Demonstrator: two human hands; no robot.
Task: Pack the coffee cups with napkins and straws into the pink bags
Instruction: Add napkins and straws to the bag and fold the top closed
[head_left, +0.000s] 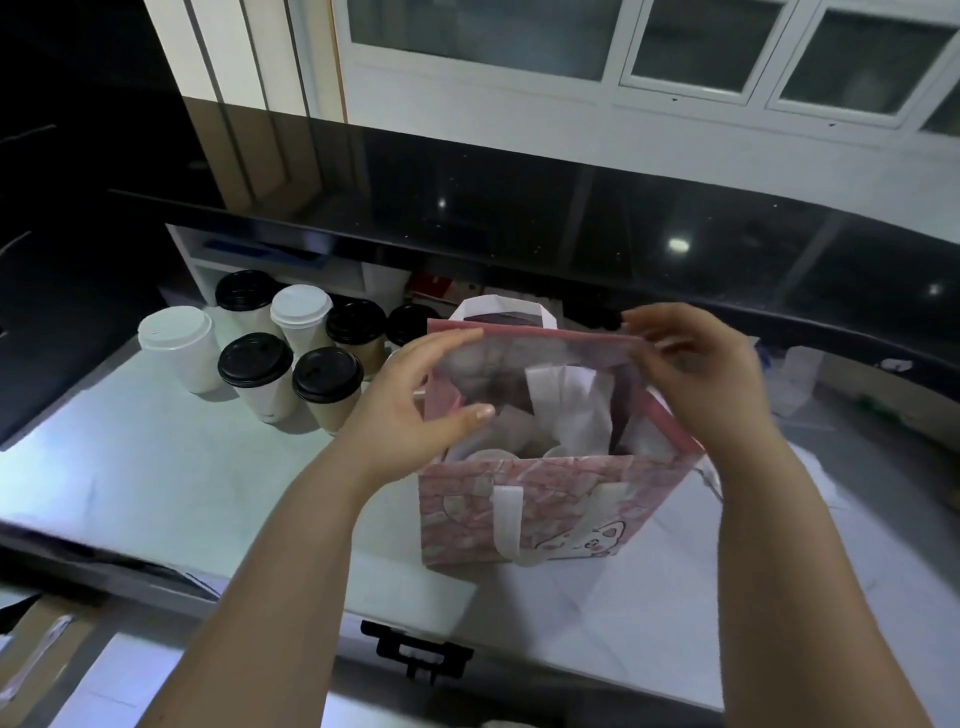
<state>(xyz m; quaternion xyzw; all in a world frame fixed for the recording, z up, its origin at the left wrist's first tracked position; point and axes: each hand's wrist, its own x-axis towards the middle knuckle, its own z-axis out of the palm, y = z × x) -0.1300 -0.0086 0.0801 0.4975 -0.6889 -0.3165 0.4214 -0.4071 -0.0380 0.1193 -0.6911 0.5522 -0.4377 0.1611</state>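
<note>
A pink patterned paper bag (545, 499) with white handles stands open on the white counter. Inside it I see white cup lids (524, 453) and white napkins (576, 400). My left hand (415, 405) holds the bag's left side at the top, thumb against the inside. My right hand (696, 374) pinches the far right corner of the bag's rim. To the left stand several lidded coffee cups (270, 353), some with black lids, some with white. No straws are clearly visible.
The white counter (156, 467) runs under a raised glossy black ledge (571, 208). Crumpled clear plastic (795, 379) lies to the right of the bag. A black clip-like object (415, 649) sits at the counter's near edge. A cardboard box (47, 654) is at bottom left.
</note>
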